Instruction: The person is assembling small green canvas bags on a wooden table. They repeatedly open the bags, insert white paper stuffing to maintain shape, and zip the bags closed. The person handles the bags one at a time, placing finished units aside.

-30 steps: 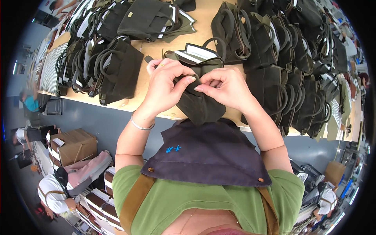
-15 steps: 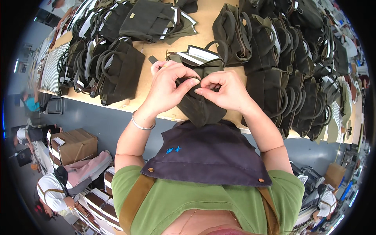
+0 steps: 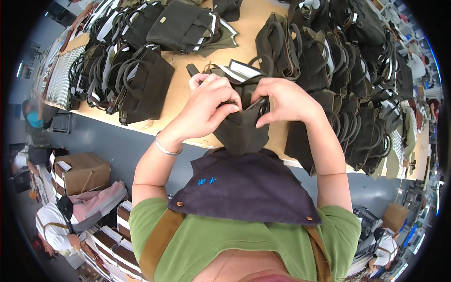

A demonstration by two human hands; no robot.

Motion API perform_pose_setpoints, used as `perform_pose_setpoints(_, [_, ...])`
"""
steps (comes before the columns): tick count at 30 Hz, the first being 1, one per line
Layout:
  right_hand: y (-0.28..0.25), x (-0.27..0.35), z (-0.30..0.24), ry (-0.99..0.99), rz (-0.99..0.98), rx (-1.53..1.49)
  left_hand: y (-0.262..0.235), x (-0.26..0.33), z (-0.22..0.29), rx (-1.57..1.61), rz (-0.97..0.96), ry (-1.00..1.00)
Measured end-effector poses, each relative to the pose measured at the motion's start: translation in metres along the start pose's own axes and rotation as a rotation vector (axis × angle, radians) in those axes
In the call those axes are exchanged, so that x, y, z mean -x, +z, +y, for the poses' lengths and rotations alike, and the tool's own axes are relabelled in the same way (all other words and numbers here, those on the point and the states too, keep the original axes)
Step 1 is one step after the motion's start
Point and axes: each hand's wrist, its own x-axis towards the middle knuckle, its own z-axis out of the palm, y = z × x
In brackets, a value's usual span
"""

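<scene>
In front of my chest a dark olive handbag rests at the near edge of the table, its mouth turned up and white-edged lining showing behind. My left hand pinches the left part of the bag's rim, thumb outside, with the fingertips hidden past the edge. On the other side my right hand curls over the rim, thumb on the outer face and fingers inside the opening. A dark handle loop sticks up behind the right hand, and a dark strap end pokes out beyond the left.
Rows of similar dark bags crowd the table's left side, and more bags fill the right. Another bag lies flat at the back on the pale tabletop. Below left are a brown carton and a person in white.
My right hand has moved right and up from the left fingertips, its fingers now over the rim. The bag's mouth is wider open. My left hand keeps its pinch.
</scene>
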Motion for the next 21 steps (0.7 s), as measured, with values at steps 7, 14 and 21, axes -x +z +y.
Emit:
perform_pose_setpoints(7, [-0.009,-0.002,-0.028,-0.057,0.003,-0.016,-0.029,0.011,-0.021,-0.195,-0.056,-0.068])
perform_pose_setpoints(14, [-0.013,-0.001,-0.024,-0.038,-0.024,-0.059,0.009,-0.004,-0.004,-0.066,-0.115,0.014])
perform_pose_setpoints(21, [-0.027,0.013,-0.009,0.048,-0.142,-0.278,0.008,-0.003,0.004,0.168,-0.105,-0.06])
